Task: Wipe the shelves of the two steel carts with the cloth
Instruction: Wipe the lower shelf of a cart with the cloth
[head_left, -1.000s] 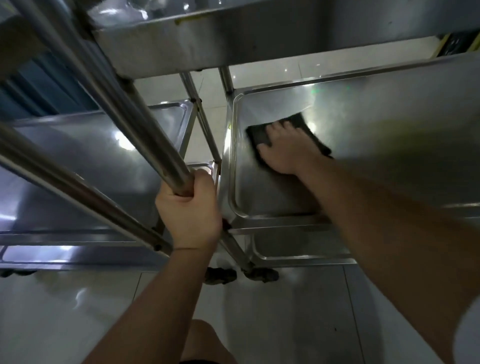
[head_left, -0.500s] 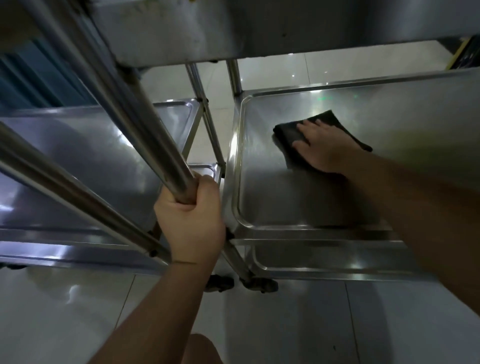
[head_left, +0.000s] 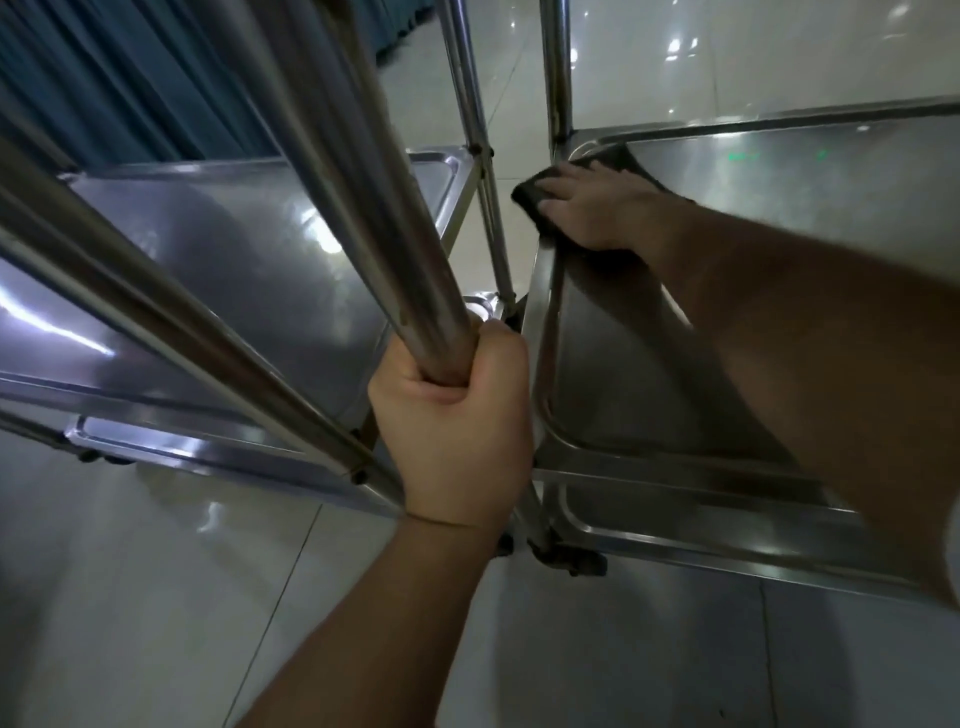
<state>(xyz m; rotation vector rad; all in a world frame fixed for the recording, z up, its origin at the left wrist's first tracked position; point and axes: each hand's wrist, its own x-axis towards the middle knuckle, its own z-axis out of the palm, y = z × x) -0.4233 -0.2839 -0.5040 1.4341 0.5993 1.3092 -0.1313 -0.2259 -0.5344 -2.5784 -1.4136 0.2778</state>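
Two steel carts stand side by side on a tiled floor. My left hand (head_left: 457, 415) is closed around a thick steel upright tube (head_left: 363, 208) of the left cart. My right hand (head_left: 602, 208) lies flat on a dark cloth (head_left: 530, 200), pressing it onto the far left corner and rim of the right cart's middle shelf (head_left: 649, 415). The cloth shows only around my fingers; the rest is under my palm. The left cart's middle shelf (head_left: 234, 270) is bare and shiny.
Lower shelves (head_left: 675, 540) sit beneath both middle shelves. Thin cart legs (head_left: 480, 156) rise in the gap between the carts, and dark castor wheels (head_left: 571, 561) rest on the floor below. A blue curtain (head_left: 130, 78) hangs at the back left.
My right hand has slid the cloth left and away, from the middle of the right shelf to its far left corner. The view has tilted up. My left hand keeps its grip on the tube.
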